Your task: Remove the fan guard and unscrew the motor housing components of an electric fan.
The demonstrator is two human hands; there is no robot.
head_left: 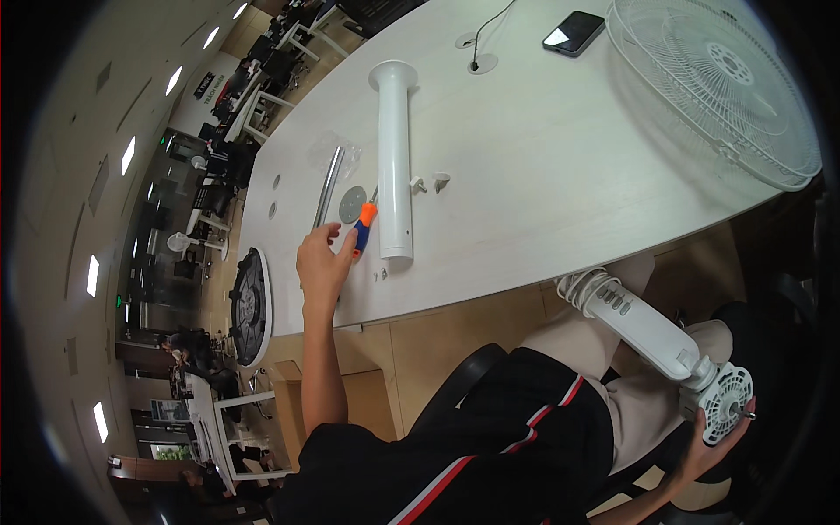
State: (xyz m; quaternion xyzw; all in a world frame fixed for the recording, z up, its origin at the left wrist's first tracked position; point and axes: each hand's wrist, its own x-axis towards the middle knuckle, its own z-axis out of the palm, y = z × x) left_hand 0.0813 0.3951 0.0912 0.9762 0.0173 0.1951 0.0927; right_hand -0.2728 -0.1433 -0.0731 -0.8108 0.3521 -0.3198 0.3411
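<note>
The left hand (322,261) lies on the bench (542,166) near its near edge, fingers spread loosely open and holding nothing, its fingertips just touching the orange-and-blue screwdriver (363,226) that lies beside the white pole tube (393,157). To take the screwdriver cleanly, it seems best to close the fingers round the orange handle rather than the shaft, and to lift it straight up so that it does not knock the tube or the small screws (381,274) lying close to the bench's near edge. The left arm is stretched forward, nearly straight, wrist low over the bench top. The right hand (710,437) is down off the bench, by the person's lap, cupped from beneath round the white motor head (724,398) of the fan body (646,328), whose stem lies across the thighs with a coiled cord (579,287) at its upper end; the grip looks firm, though the fingers are largely hidden. A metal rod (328,185) in a clear bag and a round grey disc (353,204) lie just beyond the screwdriver, two white knobs (430,183) sit past the tube, and the fan grille (713,83) and a phone (573,32) rest toward the far right corner.
</note>
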